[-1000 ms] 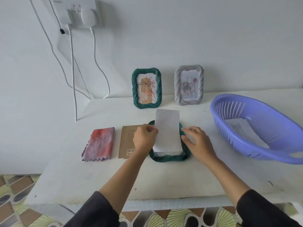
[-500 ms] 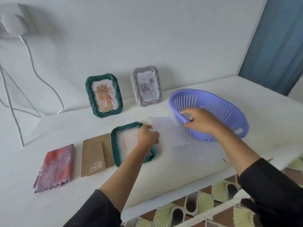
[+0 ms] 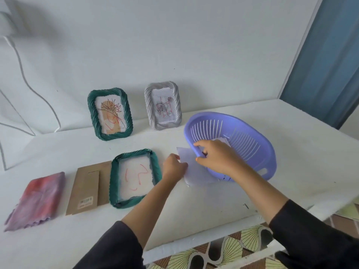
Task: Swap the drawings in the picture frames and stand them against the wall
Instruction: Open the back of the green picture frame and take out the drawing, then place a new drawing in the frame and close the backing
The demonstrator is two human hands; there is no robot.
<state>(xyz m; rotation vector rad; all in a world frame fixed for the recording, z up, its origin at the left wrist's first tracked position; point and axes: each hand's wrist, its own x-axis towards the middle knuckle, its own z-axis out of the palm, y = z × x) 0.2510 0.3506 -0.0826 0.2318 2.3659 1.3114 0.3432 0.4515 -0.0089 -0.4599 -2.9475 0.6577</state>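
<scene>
The white worktop (image 3: pixel 291 152) runs along the wall and carries everything. Biggest on it is the purple slotted basket (image 3: pixel 250 146), to the right, with a paper lying inside. The right hand (image 3: pixel 217 158) has its fingers curled round the basket's near rim, and the basket looks tipped up on that side.

Against the wall stand two filled frames. The standing green frame (image 3: pixel 110 113) holds a flower drawing, and the grey frame (image 3: pixel 162 105) just beside it holds a rose sketch. Those two look finished.

A third, the open green frame (image 3: pixel 113 183), lies face down near the front edge, and a sheet with red strokes (image 3: pixel 135 176) sits in its recess. Its brown cardboard backing (image 3: pixel 87 187) lies touching it on the left, not yet refitted. A folded pink-purple cloth (image 3: pixel 37 199) lies further left.

Between this frame and the basket is a loose white sheet (image 3: pixel 196 173), pinched at its left edge by the left hand (image 3: pixel 173 167). Its far side reaches the raised basket rim, though whether it goes under the basket I cannot tell.

My reading is that the swap is well along. This pulled-out sheet seems headed for the basket. What is left is to fit the backing and stand the last frame against the wall.
</scene>
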